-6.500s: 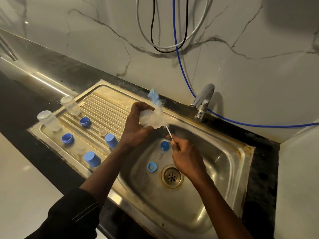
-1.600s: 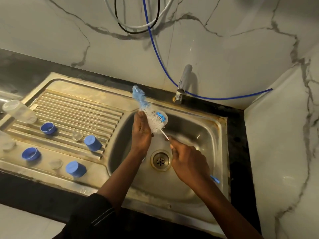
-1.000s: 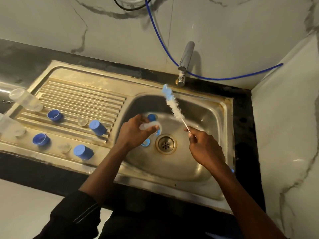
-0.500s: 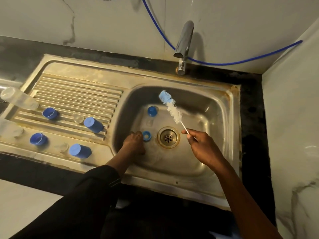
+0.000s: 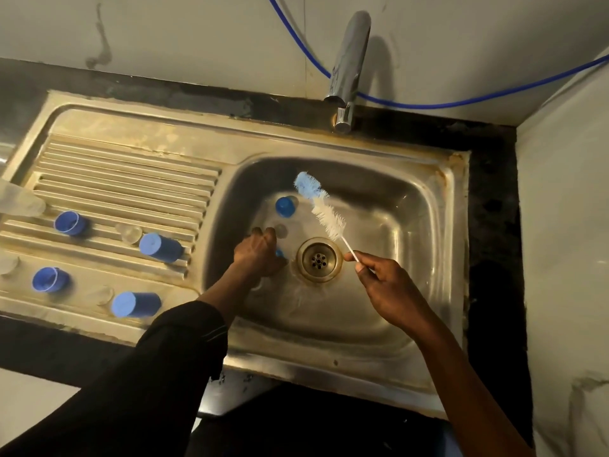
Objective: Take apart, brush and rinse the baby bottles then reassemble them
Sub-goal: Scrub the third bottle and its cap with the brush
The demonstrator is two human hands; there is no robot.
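Observation:
My left hand (image 5: 258, 253) reaches down to the sink basin (image 5: 408, 225), its fingers curled on a blue screw ring (image 5: 280, 253) beside the drain (image 5: 318, 258). My right hand (image 5: 379, 278) pinches the thin white handle of the bottle brush (image 5: 326, 212), whose blue-tipped bristles point up and left over the basin. A blue cap (image 5: 285, 206) and a clear teat (image 5: 280, 229) lie on the basin floor just beyond my left hand. A faint clear shape under my left wrist is too dim to identify.
On the ribbed drainboard (image 5: 131, 173) lie two blue caps (image 5: 160, 247), two blue rings (image 5: 70, 223), clear teats (image 5: 130, 233) and clear bottles (image 5: 19, 202) at the left edge. The tap (image 5: 347, 70) and a blue hose (image 5: 428, 100) are behind the basin; a wall stands at the right.
My left hand pulled the clear bottle off the brush, went down to the basin floor, and has now moved right onto the blue ring. The brush stays raised in my right hand.

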